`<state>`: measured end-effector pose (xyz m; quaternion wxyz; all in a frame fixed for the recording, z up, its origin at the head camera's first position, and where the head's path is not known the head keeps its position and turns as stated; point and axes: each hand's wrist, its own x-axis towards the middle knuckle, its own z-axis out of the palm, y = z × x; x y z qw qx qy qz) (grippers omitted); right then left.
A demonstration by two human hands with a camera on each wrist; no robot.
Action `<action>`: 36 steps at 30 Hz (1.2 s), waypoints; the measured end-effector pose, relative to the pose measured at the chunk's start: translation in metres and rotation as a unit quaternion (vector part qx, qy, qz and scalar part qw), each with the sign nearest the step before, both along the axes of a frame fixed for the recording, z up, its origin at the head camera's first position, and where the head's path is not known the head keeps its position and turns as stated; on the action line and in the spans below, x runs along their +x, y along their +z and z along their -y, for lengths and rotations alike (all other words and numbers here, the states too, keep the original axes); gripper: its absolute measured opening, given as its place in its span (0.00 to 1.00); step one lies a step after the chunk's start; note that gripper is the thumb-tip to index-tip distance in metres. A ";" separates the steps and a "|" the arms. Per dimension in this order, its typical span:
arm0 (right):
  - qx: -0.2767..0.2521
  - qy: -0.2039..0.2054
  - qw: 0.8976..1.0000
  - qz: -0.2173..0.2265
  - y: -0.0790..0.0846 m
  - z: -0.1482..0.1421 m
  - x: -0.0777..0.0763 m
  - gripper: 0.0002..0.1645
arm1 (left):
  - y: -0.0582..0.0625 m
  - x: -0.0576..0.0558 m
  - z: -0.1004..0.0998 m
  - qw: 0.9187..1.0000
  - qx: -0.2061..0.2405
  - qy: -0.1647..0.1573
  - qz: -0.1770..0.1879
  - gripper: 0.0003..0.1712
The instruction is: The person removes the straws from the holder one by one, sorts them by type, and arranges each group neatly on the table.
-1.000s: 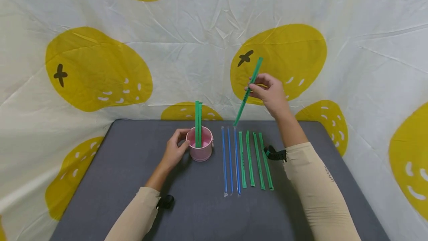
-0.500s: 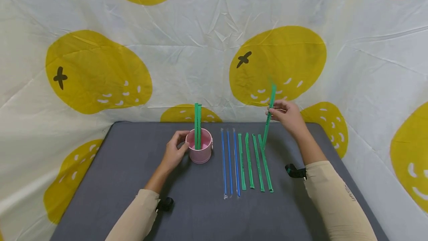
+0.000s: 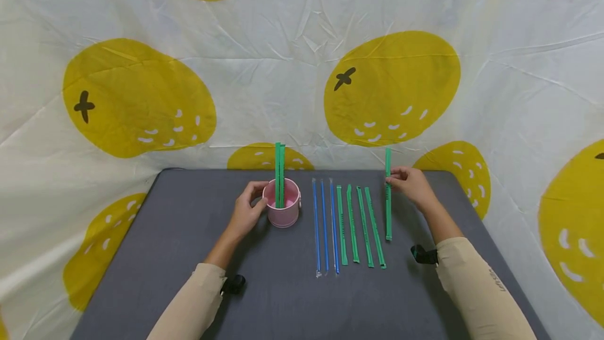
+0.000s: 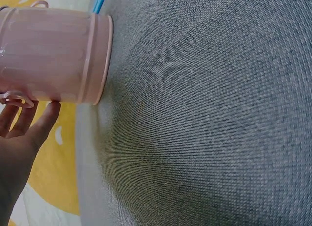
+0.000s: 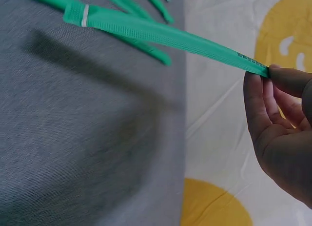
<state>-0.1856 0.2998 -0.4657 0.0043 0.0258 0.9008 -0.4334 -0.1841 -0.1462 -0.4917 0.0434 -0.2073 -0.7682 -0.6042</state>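
Observation:
My left hand (image 3: 250, 206) holds the left side of a small pink bucket (image 3: 283, 218); the left wrist view shows its thumb and fingertips against the bucket's wall, by a handle lug (image 4: 17, 98). Two green wrapped straws (image 3: 280, 172) stand upright in the bucket. Between thumb and fingers, my right hand (image 3: 411, 187) pinches another green paper-wrapped straw (image 3: 388, 209), upright in the head view and right of the row on the table. In the right wrist view, its shadow falls on the cloth below it, and its lower end overlaps straws lying there.
Several green wrapped straws (image 3: 363, 227) lie side by side on the dark grey table (image 3: 198, 235). Left of them, nearer the bucket, lie three blue straws (image 3: 325, 240) in clear wrappers. A white cloth with yellow fruit shapes (image 3: 273, 88) hangs behind the table.
My right hand has come down and to the right with the green straw, which has turned from slanted to upright. The left hand stays at the bucket.

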 end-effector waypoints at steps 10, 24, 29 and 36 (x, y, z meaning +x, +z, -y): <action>0.021 0.025 0.997 0.065 -0.029 -0.009 0.002 0.29 | 0.001 -0.002 0.000 1.000 0.007 -0.003 0.010 0.23; -0.033 0.012 0.991 0.126 -0.059 -0.004 0.007 0.23 | 0.003 -0.004 -0.001 1.000 0.020 -0.005 0.016 0.23; -0.029 0.000 0.991 0.133 -0.060 -0.001 0.009 0.22 | 0.003 -0.004 -0.001 1.000 0.016 0.000 0.013 0.23; 0.001 -0.018 0.992 0.128 -0.066 0.001 0.006 0.19 | 0.002 -0.004 -0.001 1.000 0.011 -0.001 0.016 0.23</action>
